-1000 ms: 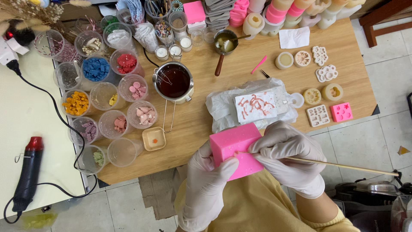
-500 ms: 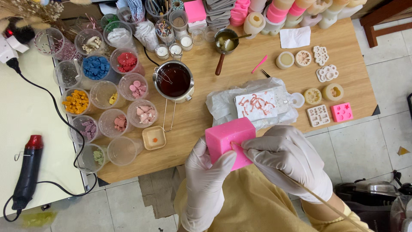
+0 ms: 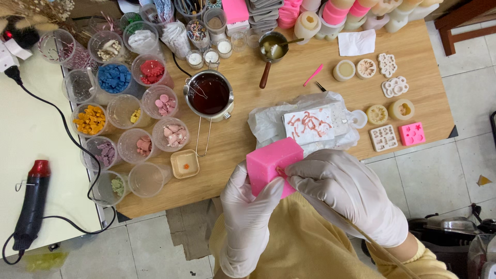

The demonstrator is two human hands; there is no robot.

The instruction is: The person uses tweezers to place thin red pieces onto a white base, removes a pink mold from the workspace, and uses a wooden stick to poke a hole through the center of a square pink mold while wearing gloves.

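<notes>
We held the pink rectangular block of soft mould material (image 3: 271,163) in the air, just in front of the near edge of the wooden table (image 3: 310,62) and above our yellow garment (image 3: 294,243). Our left hand (image 3: 248,212), in a white glove, gripped the block from below; its fingers (image 3: 268,194) were pressed together on the lower face and the thumb lay on the left side. Our right hand (image 3: 351,194), also gloved, rested on the right side of the block, and its fingers (image 3: 302,178) pinched a thin wooden stick (image 3: 356,235). The tip of the stick touched the front face of the block; the long end ran down to the right, past the wrist.

Just behind the block lay a white flat mould with reddish traces (image 3: 309,125) on a crumpled clear plastic sheet (image 3: 263,124). To the left of it stood a steel pot with dark red liquid (image 3: 208,94), and near it a small square tray (image 3: 185,164). Further left there were many clear plastic cups with coloured pieces (image 3: 114,78). On the right part of the table lay a small pink square mould (image 3: 412,134) and some round cream moulds (image 3: 376,114). Well apart, on the white surface at the left, lay a black and red heat gun (image 3: 32,204).
</notes>
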